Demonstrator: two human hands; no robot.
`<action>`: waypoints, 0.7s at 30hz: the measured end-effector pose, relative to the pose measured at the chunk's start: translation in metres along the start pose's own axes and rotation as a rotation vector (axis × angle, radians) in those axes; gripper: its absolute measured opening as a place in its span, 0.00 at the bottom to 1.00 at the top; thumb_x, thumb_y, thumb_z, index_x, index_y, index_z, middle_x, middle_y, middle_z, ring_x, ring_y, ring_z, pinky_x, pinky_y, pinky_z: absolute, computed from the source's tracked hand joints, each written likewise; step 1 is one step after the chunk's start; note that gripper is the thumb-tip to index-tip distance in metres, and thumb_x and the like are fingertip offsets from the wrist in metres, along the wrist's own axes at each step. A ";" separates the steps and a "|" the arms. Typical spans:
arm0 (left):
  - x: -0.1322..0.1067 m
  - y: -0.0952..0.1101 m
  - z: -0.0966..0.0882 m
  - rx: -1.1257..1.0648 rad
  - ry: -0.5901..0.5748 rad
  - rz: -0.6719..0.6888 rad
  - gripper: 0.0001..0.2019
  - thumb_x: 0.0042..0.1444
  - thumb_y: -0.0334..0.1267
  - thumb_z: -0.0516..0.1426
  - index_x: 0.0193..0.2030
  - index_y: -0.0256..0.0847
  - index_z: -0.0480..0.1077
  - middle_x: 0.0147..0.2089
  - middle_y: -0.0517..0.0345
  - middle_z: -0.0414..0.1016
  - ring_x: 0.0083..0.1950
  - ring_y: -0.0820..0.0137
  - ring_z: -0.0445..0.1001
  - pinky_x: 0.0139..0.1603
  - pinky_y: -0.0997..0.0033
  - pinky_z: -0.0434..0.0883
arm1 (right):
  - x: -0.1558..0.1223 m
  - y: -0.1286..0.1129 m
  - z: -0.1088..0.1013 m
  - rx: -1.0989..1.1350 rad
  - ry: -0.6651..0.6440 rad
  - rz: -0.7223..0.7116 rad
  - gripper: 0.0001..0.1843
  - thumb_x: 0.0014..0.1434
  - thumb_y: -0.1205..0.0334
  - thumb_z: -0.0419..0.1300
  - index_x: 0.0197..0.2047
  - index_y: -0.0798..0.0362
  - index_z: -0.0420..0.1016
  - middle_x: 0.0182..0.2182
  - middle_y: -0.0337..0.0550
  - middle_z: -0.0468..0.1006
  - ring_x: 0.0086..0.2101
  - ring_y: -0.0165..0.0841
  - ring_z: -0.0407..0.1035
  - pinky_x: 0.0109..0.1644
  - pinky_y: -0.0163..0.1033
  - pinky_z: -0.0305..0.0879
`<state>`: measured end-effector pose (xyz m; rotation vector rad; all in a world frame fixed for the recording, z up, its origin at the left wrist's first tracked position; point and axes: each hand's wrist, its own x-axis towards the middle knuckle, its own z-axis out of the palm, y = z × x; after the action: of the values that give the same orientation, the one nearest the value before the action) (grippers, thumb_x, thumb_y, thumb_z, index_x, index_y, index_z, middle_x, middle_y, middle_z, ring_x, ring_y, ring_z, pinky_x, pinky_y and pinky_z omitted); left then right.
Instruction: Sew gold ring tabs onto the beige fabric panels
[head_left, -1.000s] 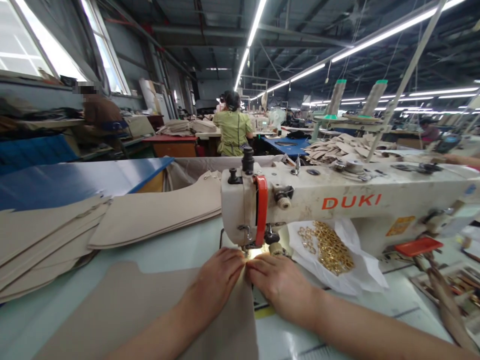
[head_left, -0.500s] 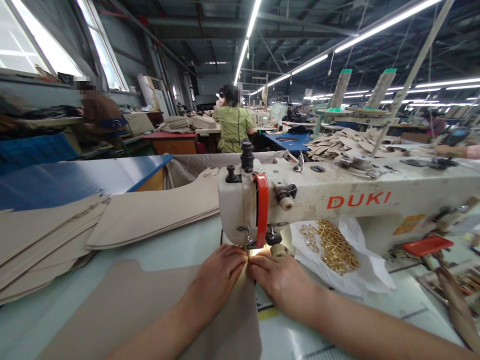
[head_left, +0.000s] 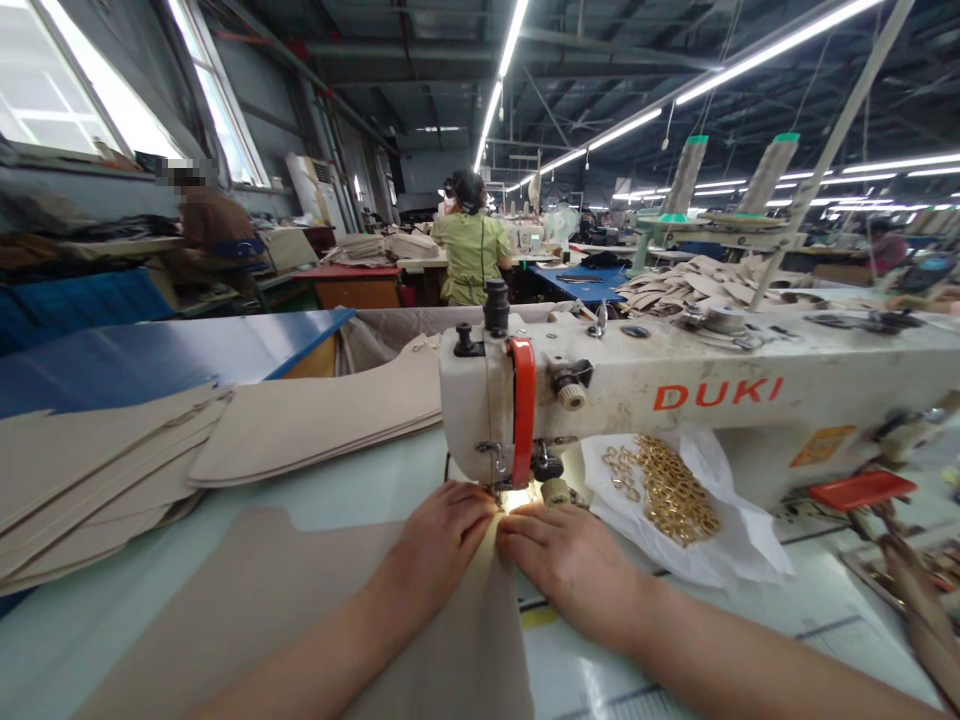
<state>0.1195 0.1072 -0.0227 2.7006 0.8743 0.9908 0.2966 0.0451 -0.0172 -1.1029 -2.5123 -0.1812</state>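
- Beige panel (head_left: 296,575) is probably light, bendy; best held flat by its edge.
- Left hand (head_left: 444,537), right hand (head_left: 566,560): grip nearly closed below sewing machine (head_left: 600,385) head; pinch can't be told.

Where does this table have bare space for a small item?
On the pale green tabletop: between the stacked beige panels and the large beige piece; also between the right forearm and the white sheet under gold rings. Crowded: beneath the white sewing machine head, around left hand and right hand.

A white metal sewing-machine head (head_left: 480,400) blocks just beyond the fingers (head_left: 519,524); gold metal rings (head_left: 679,495) obstruct rightward; smooth pale-green tabletop (head_left: 352,478) leaves passage leftward.
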 end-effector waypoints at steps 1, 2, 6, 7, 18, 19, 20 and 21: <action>0.000 0.000 0.000 0.003 0.004 0.005 0.09 0.58 0.30 0.53 0.32 0.40 0.73 0.34 0.57 0.78 0.38 0.69 0.75 0.41 0.68 0.74 | 0.000 0.000 0.000 0.007 0.006 -0.021 0.05 0.62 0.68 0.57 0.42 0.58 0.72 0.42 0.48 0.78 0.44 0.37 0.70 0.45 0.41 0.67; -0.001 0.001 0.000 0.007 0.006 0.011 0.09 0.59 0.30 0.53 0.32 0.40 0.73 0.34 0.57 0.78 0.38 0.69 0.75 0.41 0.68 0.74 | -0.001 0.001 -0.001 0.012 0.009 -0.043 0.05 0.62 0.68 0.57 0.42 0.58 0.72 0.42 0.48 0.78 0.44 0.36 0.70 0.46 0.41 0.66; -0.003 0.002 -0.003 0.037 0.011 0.028 0.10 0.60 0.31 0.51 0.34 0.40 0.73 0.36 0.57 0.78 0.39 0.69 0.75 0.43 0.68 0.74 | 0.000 0.001 -0.001 0.014 -0.011 -0.082 0.04 0.62 0.69 0.57 0.40 0.58 0.73 0.42 0.48 0.78 0.44 0.35 0.70 0.49 0.40 0.66; -0.004 0.002 -0.004 0.047 0.013 0.030 0.10 0.61 0.32 0.51 0.35 0.40 0.73 0.36 0.56 0.78 0.40 0.69 0.75 0.43 0.67 0.74 | 0.000 0.001 -0.002 0.014 -0.020 -0.081 0.04 0.61 0.69 0.57 0.40 0.58 0.73 0.42 0.48 0.78 0.44 0.35 0.70 0.50 0.40 0.66; -0.013 0.002 -0.012 0.157 -0.134 0.185 0.15 0.65 0.31 0.44 0.44 0.38 0.72 0.43 0.53 0.77 0.47 0.68 0.73 0.52 0.65 0.71 | 0.002 0.001 -0.004 0.005 -0.071 -0.083 0.05 0.62 0.69 0.57 0.40 0.59 0.73 0.42 0.48 0.78 0.46 0.36 0.70 0.52 0.40 0.65; -0.013 0.002 -0.012 0.157 -0.143 0.193 0.15 0.65 0.31 0.44 0.44 0.38 0.72 0.44 0.53 0.77 0.48 0.68 0.72 0.52 0.64 0.71 | 0.002 0.001 -0.004 0.009 -0.072 -0.081 0.05 0.62 0.69 0.57 0.40 0.58 0.73 0.43 0.48 0.78 0.46 0.36 0.70 0.52 0.40 0.65; -0.013 0.001 -0.011 0.158 -0.149 0.200 0.15 0.65 0.32 0.44 0.44 0.38 0.71 0.44 0.53 0.77 0.49 0.68 0.72 0.53 0.63 0.71 | 0.002 0.001 -0.005 0.013 -0.074 -0.079 0.05 0.62 0.69 0.57 0.40 0.58 0.73 0.43 0.48 0.78 0.47 0.36 0.69 0.52 0.40 0.64; -0.013 0.001 -0.011 0.159 -0.153 0.203 0.14 0.65 0.32 0.44 0.45 0.38 0.71 0.44 0.53 0.77 0.49 0.68 0.72 0.53 0.63 0.70 | 0.002 0.000 -0.005 0.016 -0.078 -0.075 0.05 0.62 0.69 0.57 0.40 0.58 0.73 0.43 0.48 0.78 0.47 0.36 0.69 0.52 0.40 0.64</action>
<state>0.1047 0.0981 -0.0213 3.0011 0.6889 0.7640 0.2971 0.0453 -0.0121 -1.0293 -2.6215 -0.1406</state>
